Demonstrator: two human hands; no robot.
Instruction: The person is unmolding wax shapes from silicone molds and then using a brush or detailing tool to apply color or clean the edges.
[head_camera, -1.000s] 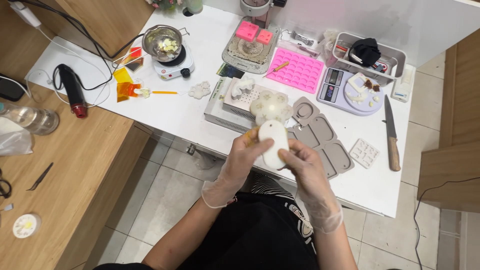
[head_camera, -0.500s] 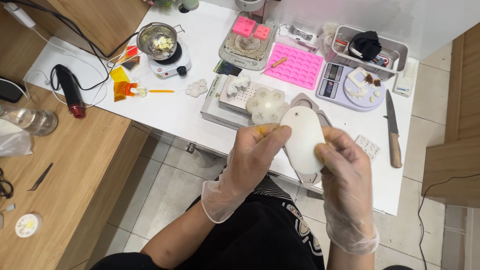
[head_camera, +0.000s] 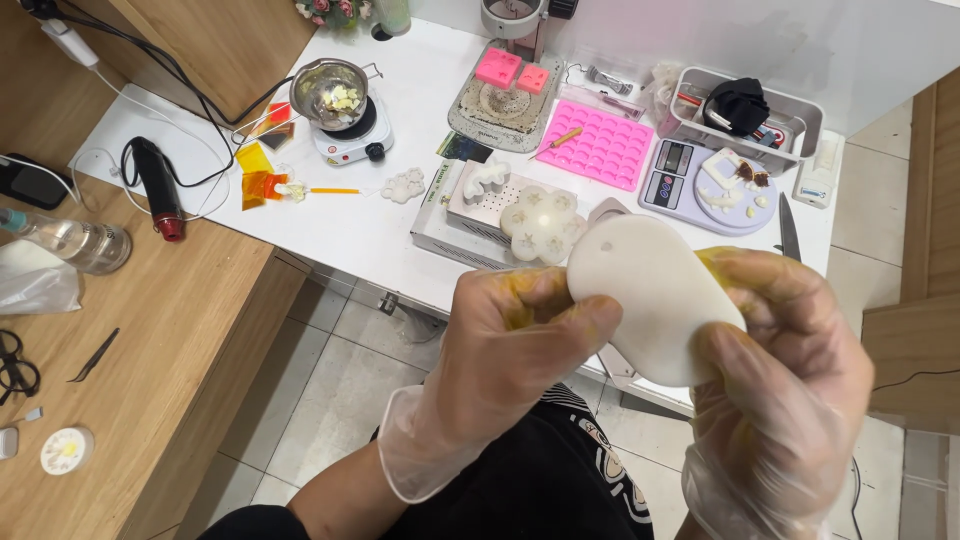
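Both gloved hands hold one smooth white oblong silicone mould (head_camera: 655, 310), raised in front of the person's body, clear of the white counter (head_camera: 350, 225). The left hand (head_camera: 520, 345) has its grip closed on the near end, thumb pressing the face. The right hand (head_camera: 790, 350) is wrapped around the far end, apparently to flex it. Yellow residue stains both gloves. A pink rectangular tray mould (head_camera: 605, 145) lies flat beside a grey digital scale (head_camera: 705, 185).

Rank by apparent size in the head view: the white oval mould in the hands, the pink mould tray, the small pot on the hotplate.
1. white oval mould, enlarged by nearness to the camera
2. pink mould tray
3. small pot
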